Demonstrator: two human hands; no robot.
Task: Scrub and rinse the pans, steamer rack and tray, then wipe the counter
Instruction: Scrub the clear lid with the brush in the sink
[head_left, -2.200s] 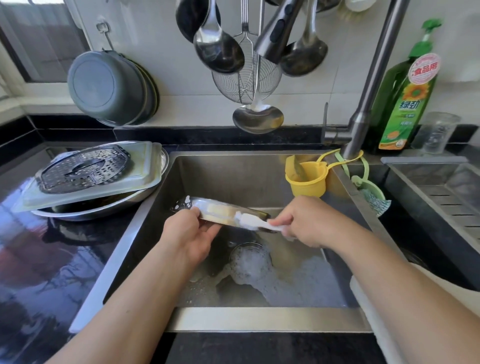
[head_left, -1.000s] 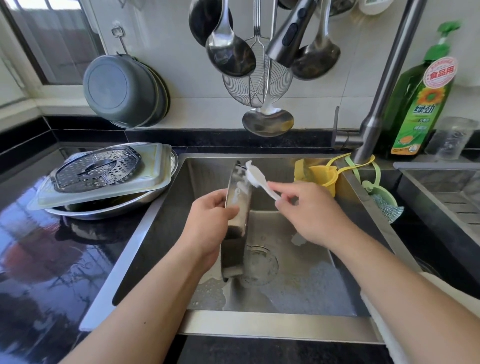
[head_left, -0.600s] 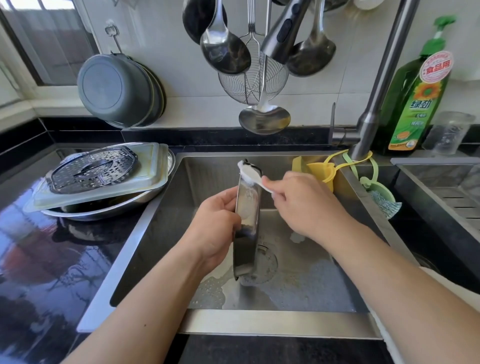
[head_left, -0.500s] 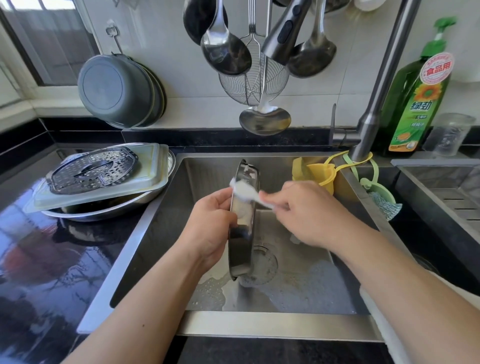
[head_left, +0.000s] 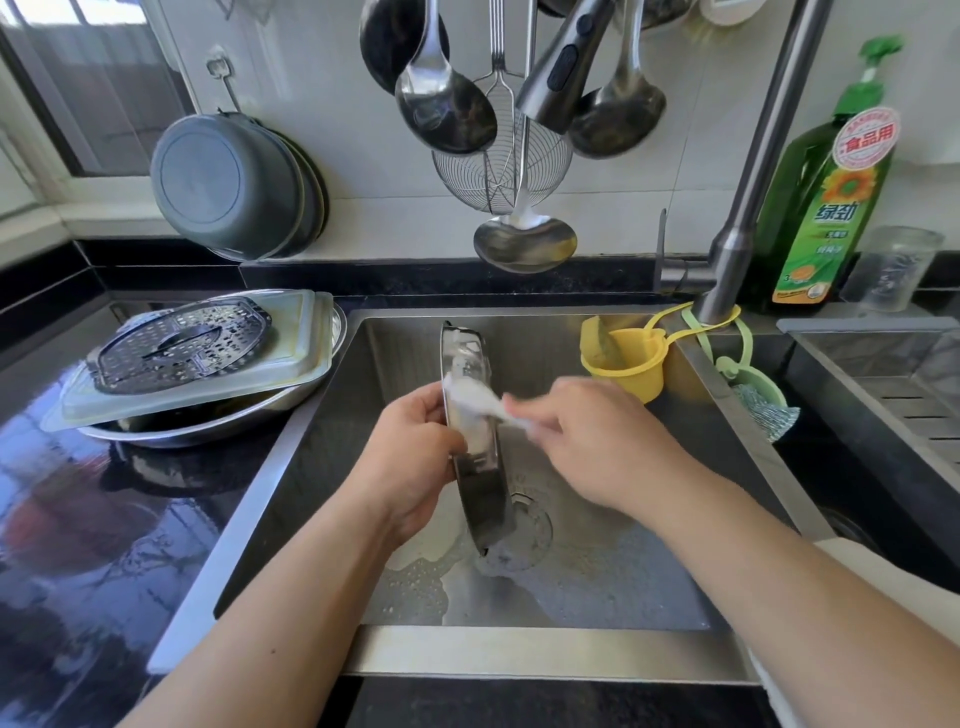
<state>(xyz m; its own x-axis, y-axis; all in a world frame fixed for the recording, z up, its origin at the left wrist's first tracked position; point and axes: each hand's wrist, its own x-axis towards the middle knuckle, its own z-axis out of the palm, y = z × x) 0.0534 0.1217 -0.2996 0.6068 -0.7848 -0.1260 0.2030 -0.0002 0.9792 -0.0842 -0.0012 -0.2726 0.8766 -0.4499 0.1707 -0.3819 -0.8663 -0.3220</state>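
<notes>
Now your left hand (head_left: 415, 457) grips the pan (head_left: 475, 441) on edge over the sink (head_left: 332, 467), fingers clamped on its left rim. Right hand (head_left: 597, 447) pinches the white brush (head_left: 475, 400); its head sits lower on the rim than 0.5 s ago, blurred mid-stroke. 2.2 s ago you held the pan flat, so you've moved to edge scrubbing. Steamer rack (head_left: 182, 343), tray (head_left: 306, 332) and second pan (head_left: 208, 431) wait stacked on the left tabletop (head_left: 104, 519), unwashed I'd judge.
</notes>
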